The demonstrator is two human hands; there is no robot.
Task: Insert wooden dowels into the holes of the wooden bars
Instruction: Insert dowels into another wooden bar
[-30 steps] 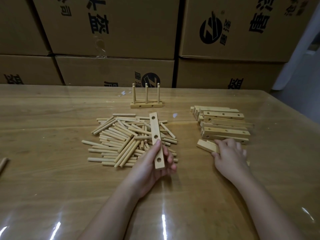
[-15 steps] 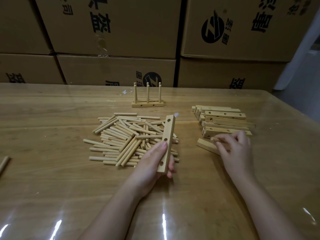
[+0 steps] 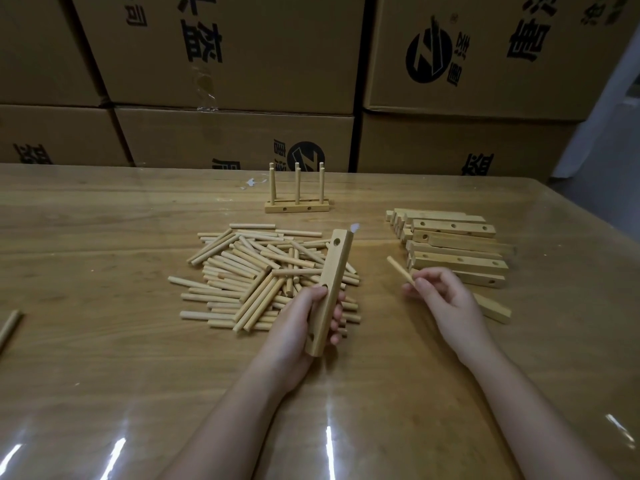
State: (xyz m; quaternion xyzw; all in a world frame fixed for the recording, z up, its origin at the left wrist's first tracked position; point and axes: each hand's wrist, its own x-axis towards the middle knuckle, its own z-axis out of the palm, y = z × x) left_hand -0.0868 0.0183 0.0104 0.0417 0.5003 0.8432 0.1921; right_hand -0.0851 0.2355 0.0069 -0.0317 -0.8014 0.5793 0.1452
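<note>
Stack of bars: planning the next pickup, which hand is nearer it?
Right. The right hand, pinching a dowel, is just in front of the stack; the left hand holds a bar by the dowel pile.

Held bar point(image 3: 332, 271): 1 | held dowel point(image 3: 398, 269): 1 | assembled rack point(image 3: 296, 206): 1 | stray dowel point(image 3: 10, 327): 1 | piled dowels point(image 3: 249, 271): dozens, uncountable | stacked bars point(image 3: 457, 262): several | cartons point(image 3: 235, 140): 6

person showed only as 2 bare arms w/ bare hands: l hand point(image 3: 301, 323) at 6 o'clock from frame centre, r hand point(image 3: 446, 299) at 4 o'clock. forearms point(image 3: 225, 420) were uncovered to the btm edge; fingers slim, nails short.
</note>
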